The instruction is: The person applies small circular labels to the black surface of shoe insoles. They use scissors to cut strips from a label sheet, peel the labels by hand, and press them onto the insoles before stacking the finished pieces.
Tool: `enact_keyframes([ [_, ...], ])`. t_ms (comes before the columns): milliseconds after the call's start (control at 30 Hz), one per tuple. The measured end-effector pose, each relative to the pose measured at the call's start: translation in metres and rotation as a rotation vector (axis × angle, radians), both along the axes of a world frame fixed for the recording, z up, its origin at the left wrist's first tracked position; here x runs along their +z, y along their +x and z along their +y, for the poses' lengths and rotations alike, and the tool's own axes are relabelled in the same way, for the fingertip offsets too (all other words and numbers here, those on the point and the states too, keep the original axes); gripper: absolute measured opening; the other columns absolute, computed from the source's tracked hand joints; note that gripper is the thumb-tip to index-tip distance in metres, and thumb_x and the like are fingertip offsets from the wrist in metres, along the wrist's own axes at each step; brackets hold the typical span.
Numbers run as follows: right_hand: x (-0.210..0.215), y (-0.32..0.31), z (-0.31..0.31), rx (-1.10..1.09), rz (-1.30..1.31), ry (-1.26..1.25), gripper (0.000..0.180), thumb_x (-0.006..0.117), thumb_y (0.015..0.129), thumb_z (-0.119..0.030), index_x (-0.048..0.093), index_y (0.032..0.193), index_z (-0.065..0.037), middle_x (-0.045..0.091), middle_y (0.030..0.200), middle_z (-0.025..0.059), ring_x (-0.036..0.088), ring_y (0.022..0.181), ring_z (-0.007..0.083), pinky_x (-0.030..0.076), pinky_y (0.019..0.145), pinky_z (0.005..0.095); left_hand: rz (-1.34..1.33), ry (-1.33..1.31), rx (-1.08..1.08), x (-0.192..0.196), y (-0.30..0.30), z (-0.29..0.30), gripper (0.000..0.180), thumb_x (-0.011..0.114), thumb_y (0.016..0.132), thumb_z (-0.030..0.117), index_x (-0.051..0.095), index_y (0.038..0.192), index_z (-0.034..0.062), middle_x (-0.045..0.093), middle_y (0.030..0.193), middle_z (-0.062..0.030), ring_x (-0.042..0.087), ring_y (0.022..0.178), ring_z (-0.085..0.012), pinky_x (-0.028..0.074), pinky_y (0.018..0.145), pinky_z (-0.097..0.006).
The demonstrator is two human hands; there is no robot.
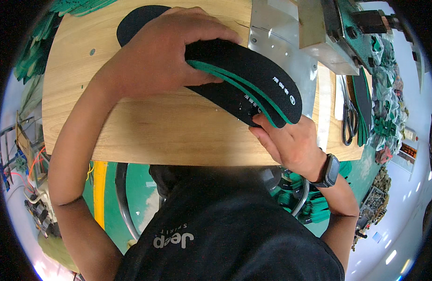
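Note:
My left hand (164,56) is closed around the middle of a pair of black insoles (253,65) with green edges and white print at the heel. Under them another black insole (220,100) shows, slanting over the wooden table. A rounded black insole end (136,23) sticks out beyond my left wrist; which insole it belongs to is hidden. My right hand (291,143), with a dark watch on the wrist, is at the heel ends, thumb and fingers bent in at the lower insole. Its fingertips are partly covered by the upper pair.
A metal plate (277,42) lies on the wooden table (178,136), below a machine head (328,37) at the far right. Black-handled scissors (349,119) and a stack of green-edged insoles (362,105) lie at the right edge. More insoles (309,201) are piled below the table.

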State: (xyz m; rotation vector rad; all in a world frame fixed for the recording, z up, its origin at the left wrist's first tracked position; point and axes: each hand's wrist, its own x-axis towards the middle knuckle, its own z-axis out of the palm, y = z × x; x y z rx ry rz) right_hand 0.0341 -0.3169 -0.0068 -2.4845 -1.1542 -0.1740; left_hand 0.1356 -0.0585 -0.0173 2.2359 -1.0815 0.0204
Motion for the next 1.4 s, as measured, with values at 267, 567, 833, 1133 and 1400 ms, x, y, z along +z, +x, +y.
enact_keyframes([
  [267,0.002,-0.001,0.002,-0.047,0.069,-0.031,0.02,0.071,0.071,-0.008,0.061,0.088,-0.003,0.049,0.075,0.0063,0.052,0.066,0.0226,0.045,0.053,0.0336,0.388,-0.128,0.103,0.008,0.002,0.002,0.032,0.071,0.082,0.022,0.065,0.108,0.0045,0.065,0.1,-0.0073,0.06,0.096,-0.0178,0.046,0.085,-0.031],
  [567,-0.001,-0.004,0.0,-0.07,0.067,0.006,0.023,0.072,0.07,-0.008,0.061,0.09,-0.004,0.053,0.079,0.0076,0.053,0.068,0.0239,0.046,0.053,0.0327,0.092,-0.118,-0.012,0.0,0.004,0.0,0.038,0.072,0.077,0.019,0.065,0.112,0.0089,0.064,0.105,-0.0083,0.058,0.103,-0.0251,0.042,0.094,-0.035],
  [833,-0.003,-0.004,-0.003,-0.017,0.041,0.035,0.025,0.072,0.07,-0.007,0.061,0.092,-0.002,0.053,0.074,0.0082,0.051,0.062,0.0245,0.042,0.05,0.0334,0.04,-0.008,0.049,0.004,0.001,0.002,0.045,0.074,0.072,0.018,0.063,0.115,0.0099,0.063,0.112,-0.0081,0.055,0.109,-0.0263,0.04,0.098,-0.037],
  [1133,-0.003,-0.006,-0.004,0.007,0.012,0.058,0.029,0.074,0.071,-0.009,0.063,0.097,-0.002,0.057,0.075,0.0105,0.054,0.061,0.0253,0.043,0.051,0.0327,0.094,-0.062,0.004,-0.002,0.004,0.003,0.052,0.074,0.067,0.012,0.062,0.117,0.011,0.062,0.115,-0.0082,0.052,0.113,-0.0285,0.037,0.102,-0.039],
  [1400,0.017,0.0,0.023,-0.083,0.137,-0.223,0.031,0.066,0.078,-0.011,0.061,0.107,-0.003,0.063,0.08,0.0121,0.062,0.065,0.0291,0.051,0.057,0.0351,-0.049,-0.002,0.025,-0.005,-0.002,0.0,0.067,0.076,0.056,0.007,0.06,0.12,0.0172,0.059,0.12,-0.0079,0.049,0.117,-0.03,0.035,0.105,-0.041],
])
